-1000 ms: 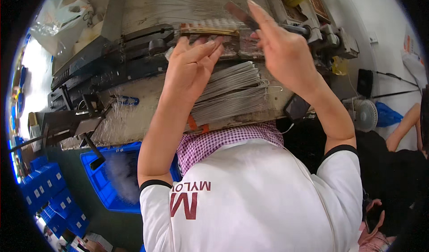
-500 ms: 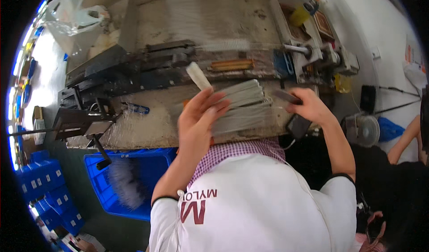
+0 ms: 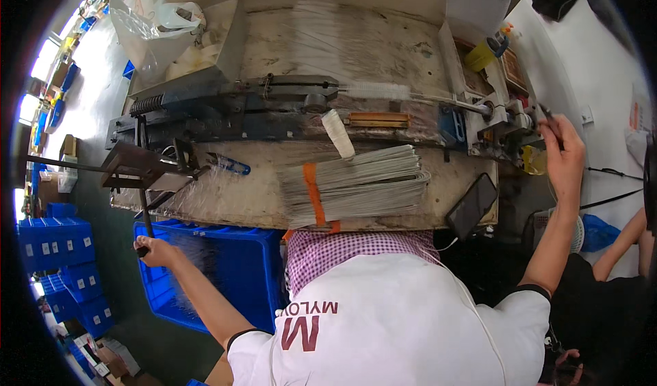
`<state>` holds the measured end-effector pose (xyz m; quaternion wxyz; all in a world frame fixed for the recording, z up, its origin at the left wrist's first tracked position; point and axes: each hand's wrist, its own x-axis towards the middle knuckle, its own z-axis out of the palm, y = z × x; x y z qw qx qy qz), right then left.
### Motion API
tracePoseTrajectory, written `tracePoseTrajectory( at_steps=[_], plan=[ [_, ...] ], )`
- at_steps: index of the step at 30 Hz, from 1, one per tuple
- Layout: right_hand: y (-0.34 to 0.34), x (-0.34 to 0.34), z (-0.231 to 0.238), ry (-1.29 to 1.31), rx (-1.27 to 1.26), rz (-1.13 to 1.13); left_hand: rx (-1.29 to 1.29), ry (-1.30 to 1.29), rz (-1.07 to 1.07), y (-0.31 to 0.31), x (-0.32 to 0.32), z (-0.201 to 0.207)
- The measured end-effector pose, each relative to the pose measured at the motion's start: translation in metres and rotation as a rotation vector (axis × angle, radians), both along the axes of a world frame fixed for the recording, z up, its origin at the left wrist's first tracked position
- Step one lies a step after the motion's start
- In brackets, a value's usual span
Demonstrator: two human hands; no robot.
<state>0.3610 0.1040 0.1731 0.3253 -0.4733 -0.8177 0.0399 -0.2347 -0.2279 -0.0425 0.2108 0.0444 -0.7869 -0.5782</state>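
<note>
Black lever (image 3: 146, 216) is being grasped by the left hand's (image 3: 161, 252) curled fingers, while the right hand's (image 3: 567, 155) fingers are pinching a dark object (image 3: 546, 114) near metal machinery (image 3: 505, 120).

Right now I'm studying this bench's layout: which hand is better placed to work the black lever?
Probably left: the left hand grips the black lever by its lower end, while the right hand, at the opposite side, holds a dark tool.
</note>
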Motion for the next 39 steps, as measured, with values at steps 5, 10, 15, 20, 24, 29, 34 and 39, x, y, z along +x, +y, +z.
tracePoseTrajectory(
  at_steps=[5,10,15,20,24,29,34,39],
  plan=[
    [0.026,-0.05,-0.036,0.218,-0.303,-0.013,-0.341,0.203,-0.186,0.055,0.11,0.011],
    [0.074,-0.105,-0.074,0.228,-0.265,0.204,-0.117,0.413,-1.198,0.147,0.217,0.043],
    [0.079,-0.136,-0.081,0.166,-0.704,0.238,0.987,-1.569,-1.3,0.241,0.286,0.054],
    [0.082,-0.133,-0.095,0.193,-0.721,0.208,1.819,-1.956,-1.449,0.237,0.272,0.128],
    [0.1,-0.132,-0.108,0.1,-0.534,0.267,2.061,-1.487,-1.569,0.215,0.215,0.109],
    [0.135,-0.191,-0.092,-0.134,-0.521,0.177,1.79,-1.148,-1.752,0.186,0.218,0.081],
    [0.155,-0.224,-0.116,0.039,-0.248,0.19,1.06,-1.092,-2.152,0.2,0.247,0.083],
    [0.112,-0.192,-0.078,0.15,-0.469,0.278,0.676,-0.952,-1.988,0.236,0.257,0.118]
  ],
)
